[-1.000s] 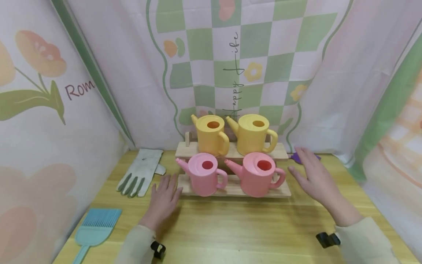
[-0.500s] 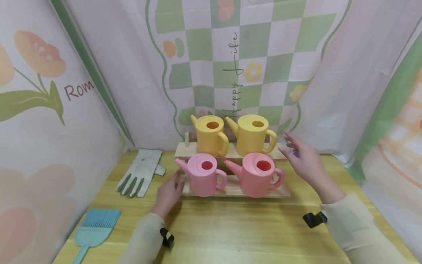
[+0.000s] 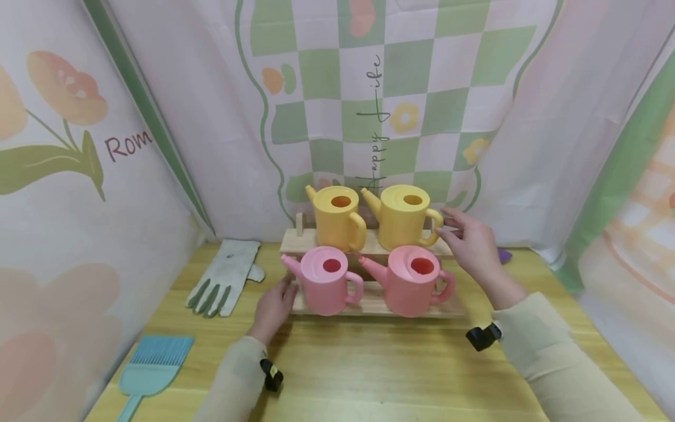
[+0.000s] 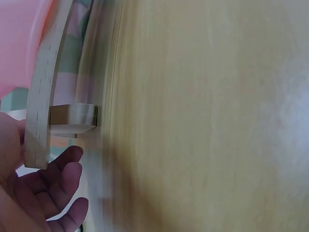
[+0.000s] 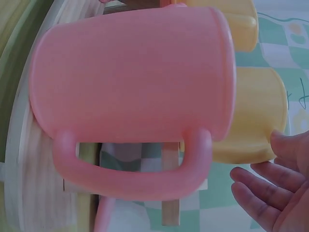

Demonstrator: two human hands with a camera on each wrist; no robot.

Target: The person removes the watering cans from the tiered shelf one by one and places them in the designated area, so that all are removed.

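Observation:
A two-step wooden rack carries two yellow watering cans on its upper shelf and two pink ones on its lower shelf. My left hand grips the left end of the lower shelf, thumb side above the board and fingers curled below it in the left wrist view. At the upper right, my right hand has its thumb and fingertips right at the handle of the right yellow watering can, fingers loosely extended and apart. The nearer pink watering can fills much of the right wrist view.
A white and green glove lies left of the rack. Nearer me on the left is a light-blue brush-like tool. A purple object shows partly behind my right hand. A patterned curtain hangs close behind the rack.
My left hand has moved in and taken hold of the lower shelf's left end. My right hand has moved left to the yellow watering can's handle. The rack and cans stay put.

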